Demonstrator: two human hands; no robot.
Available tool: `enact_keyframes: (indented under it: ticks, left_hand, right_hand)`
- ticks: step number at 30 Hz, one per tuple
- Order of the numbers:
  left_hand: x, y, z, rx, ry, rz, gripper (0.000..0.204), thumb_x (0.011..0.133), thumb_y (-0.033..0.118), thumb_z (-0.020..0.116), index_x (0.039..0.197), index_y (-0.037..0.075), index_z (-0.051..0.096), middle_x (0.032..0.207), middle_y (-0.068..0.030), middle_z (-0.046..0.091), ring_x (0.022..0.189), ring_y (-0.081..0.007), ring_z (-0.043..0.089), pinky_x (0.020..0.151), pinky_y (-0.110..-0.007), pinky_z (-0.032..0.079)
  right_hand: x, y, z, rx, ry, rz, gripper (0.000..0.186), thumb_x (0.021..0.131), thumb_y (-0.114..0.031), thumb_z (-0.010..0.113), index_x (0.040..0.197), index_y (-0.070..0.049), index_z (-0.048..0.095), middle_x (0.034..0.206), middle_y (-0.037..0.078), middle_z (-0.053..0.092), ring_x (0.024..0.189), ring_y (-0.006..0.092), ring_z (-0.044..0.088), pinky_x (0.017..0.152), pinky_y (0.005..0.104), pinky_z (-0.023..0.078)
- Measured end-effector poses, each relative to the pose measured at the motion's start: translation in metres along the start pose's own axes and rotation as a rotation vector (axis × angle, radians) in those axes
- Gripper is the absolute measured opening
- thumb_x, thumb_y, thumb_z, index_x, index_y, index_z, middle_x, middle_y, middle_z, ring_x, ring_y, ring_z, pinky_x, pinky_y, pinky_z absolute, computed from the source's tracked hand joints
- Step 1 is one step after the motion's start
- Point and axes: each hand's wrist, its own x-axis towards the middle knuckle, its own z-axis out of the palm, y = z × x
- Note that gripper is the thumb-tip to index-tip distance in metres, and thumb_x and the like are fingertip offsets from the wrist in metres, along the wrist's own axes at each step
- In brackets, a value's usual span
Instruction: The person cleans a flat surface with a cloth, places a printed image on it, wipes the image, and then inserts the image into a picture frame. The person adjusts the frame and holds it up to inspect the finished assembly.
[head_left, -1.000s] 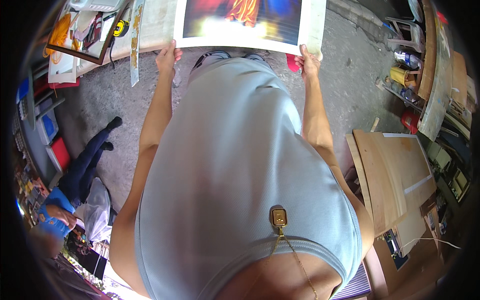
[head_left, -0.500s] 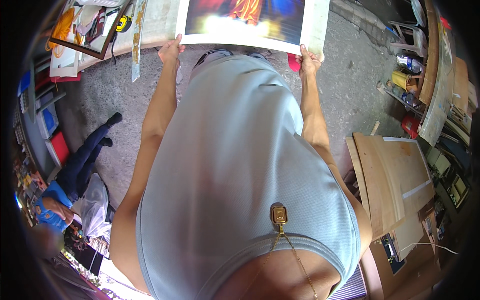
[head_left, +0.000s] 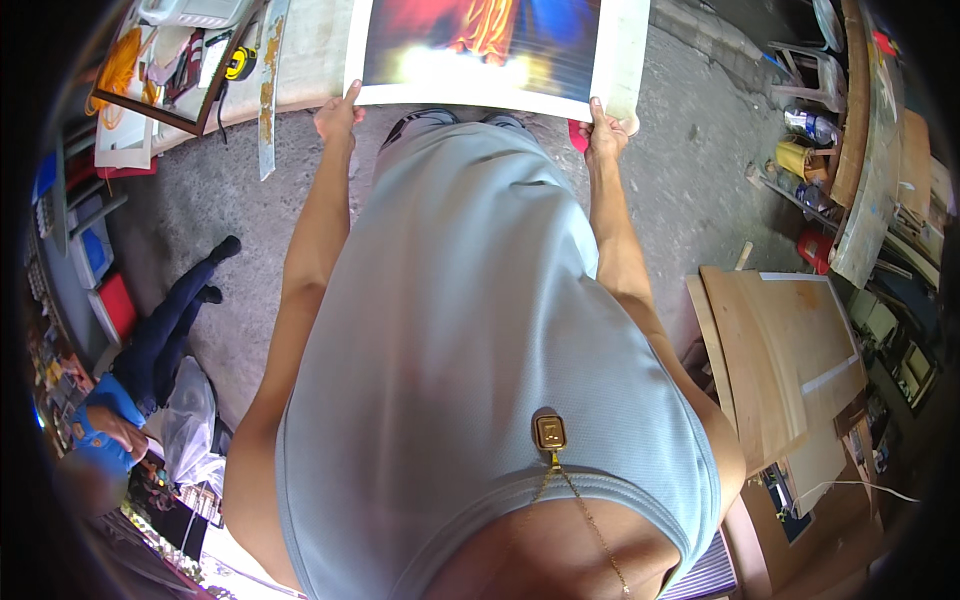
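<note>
A glossy colour print [head_left: 480, 65] with a white border lies over the near edge of the worktable [head_left: 310, 60], its far part cut off by the top of the picture. My left hand [head_left: 340, 119] pinches its near left corner, thumb on top. At the near right corner my right hand [head_left: 605, 137] grips the border in the same way, thumb up and fingers curled beneath. Both arms reach forward on either side of my grey shirt. Something red [head_left: 579, 136] shows beside my right hand; its kind I cannot make out.
Left on the table are a brown frame [head_left: 190, 125], a yellow tape measure [head_left: 240, 63], a worn metal straightedge [head_left: 268, 110] and orange string [head_left: 122, 65]. A person in blue [head_left: 110, 410] sits at lower left. Wooden boards [head_left: 780, 360] lean at right, near a plastic chair [head_left: 825, 80].
The print and both hands sit slightly lower and farther left in the picture, with more of the print showing. Both hands keep their hold on its corners.
</note>
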Motion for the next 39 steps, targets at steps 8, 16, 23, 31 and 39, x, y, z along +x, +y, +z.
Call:
enact_keyframes:
  ticks: [8, 16, 23, 31, 39]
  left_hand:
    - [0.017, -0.027, -0.007, -0.237, -0.13, 0.098, 0.025, 0.077, 0.016, 0.077, 0.075, -0.002, 0.061, 0.065, -0.0067, 0.06, 0.053, -0.013, 0.056, 0.052, -0.025, 0.047]
    - [0.021, -0.038, -0.016, -0.21, -0.125, 0.155, 0.024, 0.079, 0.016, 0.074, 0.087, -0.005, 0.064, 0.078, -0.0072, 0.064, 0.062, -0.012, 0.059, 0.057, -0.025, 0.051]
    - [0.013, -0.037, -0.014, -0.196, -0.132, 0.03, 0.025, 0.084, 0.018, 0.07, 0.099, 0.001, 0.061, 0.087, -0.0033, 0.064, 0.074, -0.0124, 0.06, 0.066, -0.025, 0.048]
    - [0.02, -0.052, -0.022, -0.527, -0.254, -0.068, 0.034, 0.088, 0.013, 0.064, 0.117, 0.001, 0.051, 0.105, -0.0058, 0.062, 0.093, -0.0155, 0.061, 0.078, -0.03, 0.05]
    - [-0.065, -0.041, 0.041, -0.641, -0.408, -0.375, 0.041, 0.093, 0.035, 0.055, 0.121, 0.006, 0.048, 0.114, -0.0072, 0.061, 0.104, -0.0189, 0.059, 0.091, -0.034, 0.044]
  right_hand:
    - [0.002, 0.011, -0.01, 0.049, -0.066, -0.064, 0.023, 0.079, -0.017, 0.076, 0.073, -0.005, 0.057, 0.064, 0.003, 0.059, 0.047, 0.0091, 0.052, 0.044, 0.0227, 0.046]
    - [0.011, 0.025, -0.013, 0.093, -0.11, -0.086, 0.02, 0.079, -0.003, 0.071, 0.094, 0.0, 0.058, 0.082, 0.004, 0.062, 0.06, 0.0132, 0.059, 0.05, 0.0265, 0.051]
    - [-0.006, 0.017, -0.016, 0.105, -0.081, -0.053, 0.017, 0.081, -0.012, 0.073, 0.087, -0.001, 0.062, 0.074, 0.004, 0.064, 0.056, 0.0108, 0.058, 0.051, 0.0225, 0.048]
    - [-0.01, 0.016, -0.014, 0.164, -0.139, 0.017, 0.017, 0.081, -0.011, 0.072, 0.089, 0.001, 0.062, 0.08, 0.006, 0.066, 0.062, 0.0111, 0.06, 0.055, 0.0227, 0.048]
    - [-0.013, -0.051, -0.036, -0.781, -0.066, 0.028, 0.037, 0.07, -0.033, 0.081, 0.079, -0.001, 0.066, 0.07, 0.011, 0.066, 0.062, 0.0164, 0.064, 0.06, 0.0298, 0.05]
